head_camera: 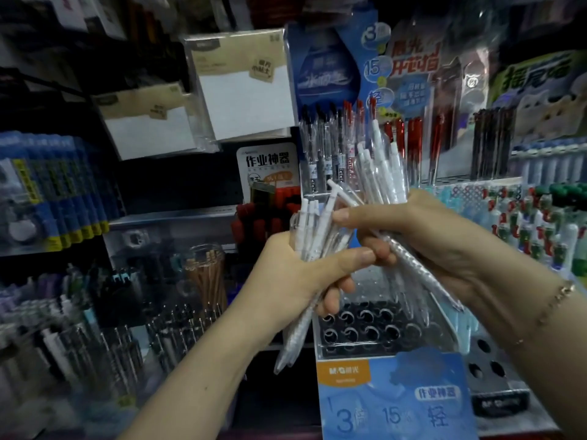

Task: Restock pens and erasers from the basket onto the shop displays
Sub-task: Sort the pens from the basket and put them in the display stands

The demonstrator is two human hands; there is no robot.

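White pens fill both hands, held up in front of the pen display. The left bundle of pens runs steeply, its clicker ends up and leaning slightly right, its tips pointing down and left, where they stick out below the fist near the display's left edge. The left hand grips this bundle with fingers curled round the barrels and the thumb laid across the front toward the other hand. The right bundle of pens fans upward from the right hand, clicker ends up and tilted a little left, in front of the racked black and red pens behind. The right hand's fingers are wrapped round that fan, and one more pen slants out beneath the palm, its tip pointing down and right. One pen from the fan lies crosswise, its top end reaching toward the left bundle. The two hands touch at thumb and knuckles.

Directly below them stands the tiered display tray, its dark round holes showing, with a blue card front bearing large numerals. A bracelet circles the right wrist. To the left hang packs of sticky notes, and lower down a clear tub of pencils.
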